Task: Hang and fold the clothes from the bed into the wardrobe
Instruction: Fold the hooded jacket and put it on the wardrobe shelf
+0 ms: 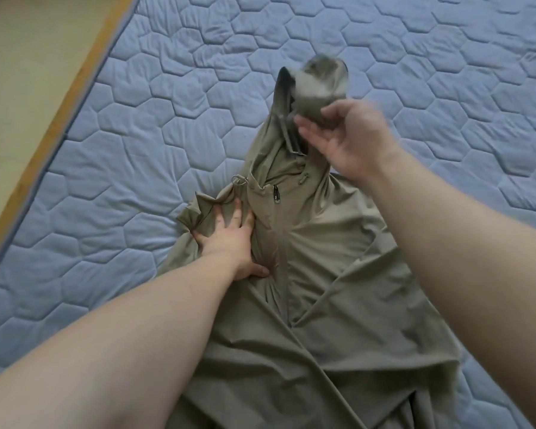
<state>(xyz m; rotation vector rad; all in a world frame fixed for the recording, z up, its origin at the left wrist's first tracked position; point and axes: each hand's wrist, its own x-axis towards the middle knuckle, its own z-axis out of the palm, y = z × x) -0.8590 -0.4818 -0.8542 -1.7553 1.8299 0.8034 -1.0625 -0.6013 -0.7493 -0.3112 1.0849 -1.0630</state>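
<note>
You are in a bedroom of a home. Confirm this by three features. First, a mattress [167,88] fills most of the view; its blue-grey cover is quilted in a hexagon pattern. Second, a wooden strip [75,97] runs along the mattress border at upper left, with a pale beige surface [28,57] beyond it; whether that surface is floor or wall cannot be determined. Third, a khaki hooded zip jacket [338,274], an everyday garment, lies spread on the mattress.

bed [415,57]: blue quilted mattress | on it: olive jacket [338,274]
</note>
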